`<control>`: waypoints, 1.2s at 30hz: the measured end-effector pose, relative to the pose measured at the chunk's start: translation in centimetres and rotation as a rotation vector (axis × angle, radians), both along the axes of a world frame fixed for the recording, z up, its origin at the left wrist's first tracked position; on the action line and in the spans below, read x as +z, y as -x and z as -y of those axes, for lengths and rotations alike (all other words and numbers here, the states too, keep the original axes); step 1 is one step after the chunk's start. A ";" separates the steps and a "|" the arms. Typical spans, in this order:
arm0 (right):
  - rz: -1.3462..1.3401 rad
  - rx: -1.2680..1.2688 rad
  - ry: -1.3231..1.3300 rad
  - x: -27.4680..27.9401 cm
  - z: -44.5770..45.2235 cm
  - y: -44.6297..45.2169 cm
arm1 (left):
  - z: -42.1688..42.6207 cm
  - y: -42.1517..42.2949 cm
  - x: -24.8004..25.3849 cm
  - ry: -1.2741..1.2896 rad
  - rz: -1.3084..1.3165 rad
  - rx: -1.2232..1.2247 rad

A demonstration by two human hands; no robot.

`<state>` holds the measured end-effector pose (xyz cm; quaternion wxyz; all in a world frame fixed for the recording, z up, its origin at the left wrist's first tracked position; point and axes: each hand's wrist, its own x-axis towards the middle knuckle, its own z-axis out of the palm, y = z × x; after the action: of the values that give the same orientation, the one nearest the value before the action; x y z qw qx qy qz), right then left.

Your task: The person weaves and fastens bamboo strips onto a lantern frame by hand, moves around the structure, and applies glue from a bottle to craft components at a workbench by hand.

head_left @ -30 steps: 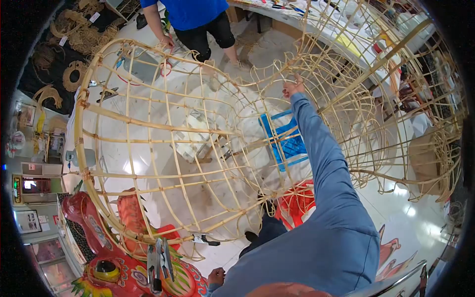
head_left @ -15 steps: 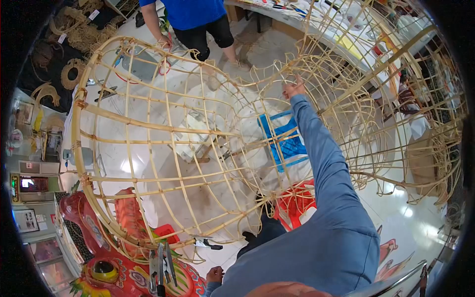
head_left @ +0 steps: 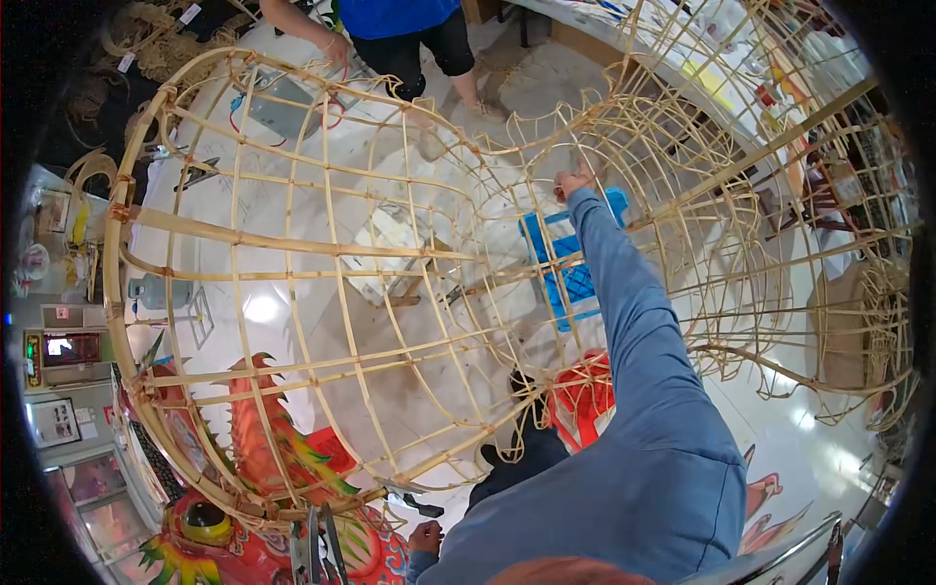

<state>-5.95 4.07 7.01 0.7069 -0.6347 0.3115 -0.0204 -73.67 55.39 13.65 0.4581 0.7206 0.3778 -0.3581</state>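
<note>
A large openwork frame of bent bamboo strips [head_left: 336, 250] spreads across the head view, wide and rounded at the left, narrow at the waist, denser at the right. My right hand [head_left: 575, 180] reaches out on a stretched arm to the narrow waist, its fingers curled round a strip there. My left hand [head_left: 426, 536] is low, near the frame's lower edge, with its fingers closed; what they hold, if anything, does not show. Left of it, metal plier-like tools [head_left: 320, 548] stand at the frame's lower rim. A small dark clip-like piece [head_left: 421, 505] lies just above that hand.
Through the frame show a blue plastic crate [head_left: 568, 283], a red plastic stool [head_left: 583, 395] and a pale block [head_left: 382, 244]. A painted red dragon head [head_left: 210, 526] sits lower left. Another person [head_left: 409, 44] stands beyond the frame. A cluttered table [head_left: 604, 29] runs along the back.
The frame's rounded left end has shifted left, its upper edge up and its lower edge down. My right hand stays at the waist. The whole view has shifted slightly.
</note>
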 end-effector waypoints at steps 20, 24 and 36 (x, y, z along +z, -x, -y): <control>0.456 -0.014 0.368 18.5 -4.7 25.8 | 0.1 -1.0 2.0 -0.309 0.338 -0.242; 0.386 -0.224 0.592 19.1 -4.1 36.0 | -4.8 4.4 -3.6 -0.403 0.106 -0.399; 0.109 0.227 0.643 9.9 -17.0 65.5 | -13.8 17.0 -13.1 -0.115 0.328 -0.448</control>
<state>-71.47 21.04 16.90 0.4842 -0.8535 0.1784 -0.0728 -90.64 69.21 0.51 0.3811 0.8592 0.1496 -0.3069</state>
